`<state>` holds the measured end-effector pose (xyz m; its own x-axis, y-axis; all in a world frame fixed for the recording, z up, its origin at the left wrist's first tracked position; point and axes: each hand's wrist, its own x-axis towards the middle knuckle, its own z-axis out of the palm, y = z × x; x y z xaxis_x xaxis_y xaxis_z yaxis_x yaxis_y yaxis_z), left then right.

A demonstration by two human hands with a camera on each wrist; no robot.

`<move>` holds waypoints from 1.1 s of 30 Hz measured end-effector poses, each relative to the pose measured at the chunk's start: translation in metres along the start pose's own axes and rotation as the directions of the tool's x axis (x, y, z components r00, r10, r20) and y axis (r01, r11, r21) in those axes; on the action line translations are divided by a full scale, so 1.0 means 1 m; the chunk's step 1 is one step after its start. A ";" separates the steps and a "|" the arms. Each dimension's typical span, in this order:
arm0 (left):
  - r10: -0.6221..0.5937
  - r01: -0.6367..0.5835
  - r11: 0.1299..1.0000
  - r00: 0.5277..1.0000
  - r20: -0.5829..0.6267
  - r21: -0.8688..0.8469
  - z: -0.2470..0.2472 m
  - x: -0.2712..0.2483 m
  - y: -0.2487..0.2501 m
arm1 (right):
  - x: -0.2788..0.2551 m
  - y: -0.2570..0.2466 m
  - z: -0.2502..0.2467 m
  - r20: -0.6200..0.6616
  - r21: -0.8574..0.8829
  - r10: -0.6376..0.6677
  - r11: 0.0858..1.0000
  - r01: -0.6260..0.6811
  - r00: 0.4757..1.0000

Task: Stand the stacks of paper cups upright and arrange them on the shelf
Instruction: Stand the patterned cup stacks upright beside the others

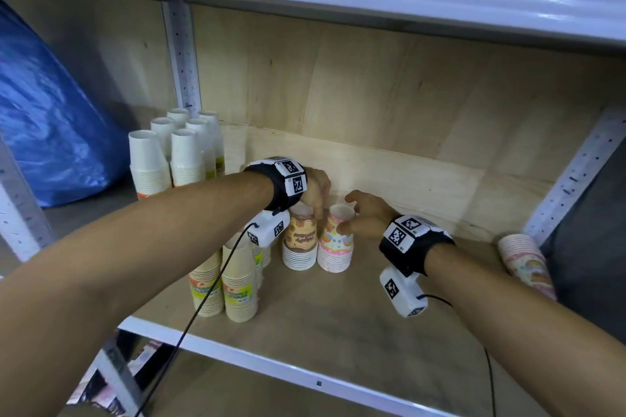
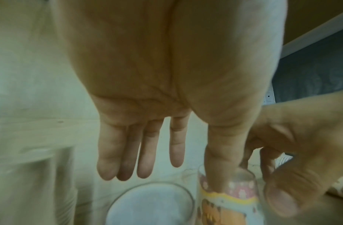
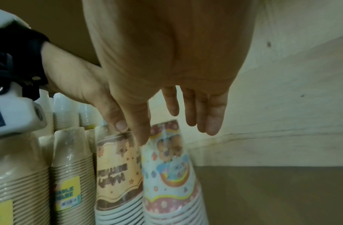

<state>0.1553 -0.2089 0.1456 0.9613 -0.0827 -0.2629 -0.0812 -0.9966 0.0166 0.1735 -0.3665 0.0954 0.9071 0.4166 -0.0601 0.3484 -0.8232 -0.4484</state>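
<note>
On the shelf (image 1: 338, 342) most stacks stand upright; both hands, left (image 1: 315, 189) and right (image 1: 367, 217), fingers spread, steady the pink stack (image 1: 335, 247); one stack (image 1: 525, 261) at the right still lies flat.

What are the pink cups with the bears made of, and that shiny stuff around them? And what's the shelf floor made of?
The pink bear cups look like printed paper: matte walls, thin white stacked rims. The shiny wrap around them seems to be clear plastic film, since it glints and wrinkles. The shelf floor looks like bare plywood, pale with faint grain and scuffs, edged with a white painted strip, probably metal.
</note>
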 end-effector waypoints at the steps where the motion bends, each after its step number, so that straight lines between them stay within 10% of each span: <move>1: 0.009 -0.009 1.000 1.000 -0.028 0.006 -0.003 0.002 0.002 | -0.003 0.004 -0.005 0.001 -0.015 0.015 1.000 -0.015 1.000; 11: 0.208 -0.217 0.975 0.965 -0.157 -0.042 -0.029 0.041 0.080 | -0.075 0.099 -0.084 -0.048 -0.161 0.327 0.930 -0.331 0.944; 33: 0.685 -0.676 0.728 0.721 -0.105 0.108 0.039 0.115 0.288 | -0.200 0.240 -0.070 -0.178 0.058 0.786 0.609 -0.791 0.592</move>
<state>0.2318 -0.5057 0.0826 0.6650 -0.7429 -0.0765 -0.7380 -0.6694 0.0854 0.0922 -0.6747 0.0619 0.8531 -0.4687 -0.2291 -0.5188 -0.8086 -0.2775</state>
